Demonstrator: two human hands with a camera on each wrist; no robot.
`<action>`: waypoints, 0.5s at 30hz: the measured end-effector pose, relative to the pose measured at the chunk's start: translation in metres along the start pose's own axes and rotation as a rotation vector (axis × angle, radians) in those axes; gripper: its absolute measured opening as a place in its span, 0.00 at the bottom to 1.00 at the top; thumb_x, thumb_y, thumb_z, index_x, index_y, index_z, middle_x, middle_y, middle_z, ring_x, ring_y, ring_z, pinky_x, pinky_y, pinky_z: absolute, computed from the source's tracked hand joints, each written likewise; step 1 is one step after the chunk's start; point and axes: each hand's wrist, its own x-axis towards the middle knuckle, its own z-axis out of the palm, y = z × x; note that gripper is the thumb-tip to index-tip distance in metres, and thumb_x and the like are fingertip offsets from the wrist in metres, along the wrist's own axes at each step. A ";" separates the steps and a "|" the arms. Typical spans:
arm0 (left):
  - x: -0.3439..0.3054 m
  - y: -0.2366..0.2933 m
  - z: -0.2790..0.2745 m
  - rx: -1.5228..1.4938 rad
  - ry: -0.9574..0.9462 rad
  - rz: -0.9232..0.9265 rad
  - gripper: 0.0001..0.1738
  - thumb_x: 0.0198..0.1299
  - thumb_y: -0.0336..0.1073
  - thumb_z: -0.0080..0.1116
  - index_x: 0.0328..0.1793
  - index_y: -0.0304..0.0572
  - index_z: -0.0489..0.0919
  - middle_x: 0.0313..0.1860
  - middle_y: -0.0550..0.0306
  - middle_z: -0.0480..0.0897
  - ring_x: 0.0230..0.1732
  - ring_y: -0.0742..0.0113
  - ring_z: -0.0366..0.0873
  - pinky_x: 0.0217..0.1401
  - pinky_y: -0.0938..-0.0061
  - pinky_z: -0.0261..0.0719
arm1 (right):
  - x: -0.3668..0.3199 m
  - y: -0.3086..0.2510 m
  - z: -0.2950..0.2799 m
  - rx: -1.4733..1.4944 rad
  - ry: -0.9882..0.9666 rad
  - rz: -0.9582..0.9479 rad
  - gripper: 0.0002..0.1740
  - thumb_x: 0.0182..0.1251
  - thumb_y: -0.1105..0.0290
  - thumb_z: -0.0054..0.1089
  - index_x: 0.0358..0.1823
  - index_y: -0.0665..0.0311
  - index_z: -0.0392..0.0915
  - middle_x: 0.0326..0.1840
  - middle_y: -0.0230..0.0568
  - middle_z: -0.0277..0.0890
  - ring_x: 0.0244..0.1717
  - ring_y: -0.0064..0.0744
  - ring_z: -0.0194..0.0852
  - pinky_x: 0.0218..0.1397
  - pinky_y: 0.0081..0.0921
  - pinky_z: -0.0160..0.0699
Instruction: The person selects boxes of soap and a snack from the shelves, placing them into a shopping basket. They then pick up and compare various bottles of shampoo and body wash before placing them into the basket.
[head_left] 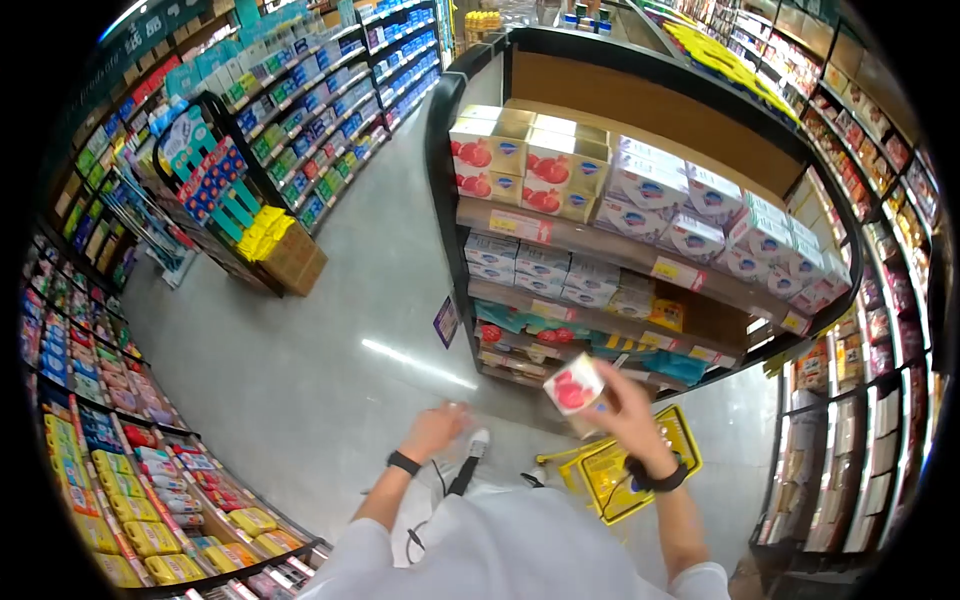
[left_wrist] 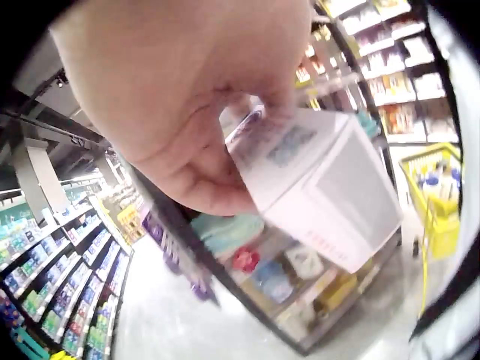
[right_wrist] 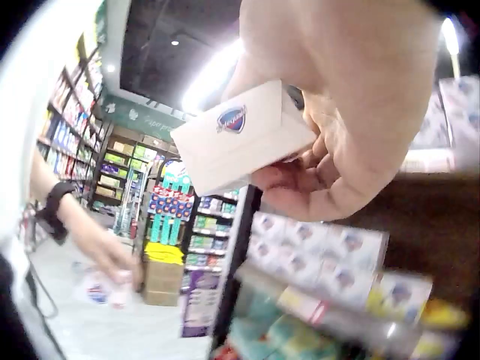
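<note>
In the head view my right hand point(head_left: 625, 410) grips a small soap box point(head_left: 575, 387) with red pomegranates on its face, above a yellow basket point(head_left: 640, 465). The right wrist view shows that soap box point(right_wrist: 232, 135) pale, with a blue and red shield logo, between the thumb and fingers of the right hand point(right_wrist: 345, 112). My left hand point(head_left: 432, 430) is low over the floor. The left wrist view has the left hand point(left_wrist: 195, 112) pinching another white soap box point(left_wrist: 322, 187) with a square printed code; in the head view this box is mostly hidden.
Ahead stands a black-framed shelf unit point(head_left: 600, 240) with stacked soap boxes point(head_left: 545, 165) and price tags. A cardboard display point(head_left: 290, 255) is to the left, past grey floor point(head_left: 370, 300). Stocked shelves point(head_left: 150, 500) curve along the left, and more shelves point(head_left: 830, 450) line the right.
</note>
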 end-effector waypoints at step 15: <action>-0.086 -0.256 0.117 -0.249 -0.181 -0.719 0.26 0.63 0.55 0.52 0.58 0.46 0.73 0.49 0.42 0.82 0.53 0.45 0.79 0.55 0.58 0.75 | 0.291 -0.188 -0.066 -0.573 0.026 -0.392 0.31 0.54 0.76 0.64 0.63 0.60 0.69 0.38 0.41 0.66 0.38 0.36 0.66 0.44 0.28 0.69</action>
